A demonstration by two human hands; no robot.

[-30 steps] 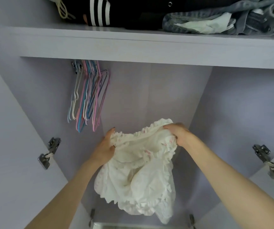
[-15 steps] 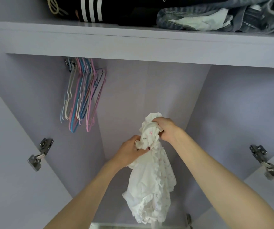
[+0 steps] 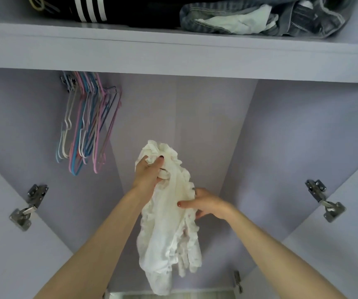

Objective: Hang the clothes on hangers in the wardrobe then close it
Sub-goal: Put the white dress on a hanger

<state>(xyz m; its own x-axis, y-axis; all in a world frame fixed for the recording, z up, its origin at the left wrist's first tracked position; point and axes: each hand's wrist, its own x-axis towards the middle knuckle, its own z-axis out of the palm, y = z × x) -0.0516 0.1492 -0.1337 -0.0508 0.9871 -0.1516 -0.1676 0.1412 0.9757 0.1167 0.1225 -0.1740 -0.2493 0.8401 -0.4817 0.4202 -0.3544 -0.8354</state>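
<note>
A white ruffled garment [image 3: 169, 214] is held up in the open wardrobe [image 3: 195, 117], hanging in front of its back wall and below the shelf [image 3: 173, 55]. Its gathered top is bunched in the left hand [image 3: 150, 172], whose fingers are closed around the cloth, while the right hand [image 3: 206, 205] pinches a fold lower down at the garment's side between thumb and fingers. The fabric looks thin, light and very soft; it sags in loose folds and is judged unlikely to keep any shape unaided, so it is best taken hold of at the neck or shoulder seams, where a hanger can be slipped in, not by the frilled edges, which may stretch or snag. A cluster of empty coloured hangers [image 3: 87, 126] is hung at the upper left, well apart from the garment. Folded dark clothing [image 3: 117, 9] and jeans [image 3: 260, 16] are stacked on the shelf above. Door hinges [image 3: 28, 207] are seen at both sides.
</note>
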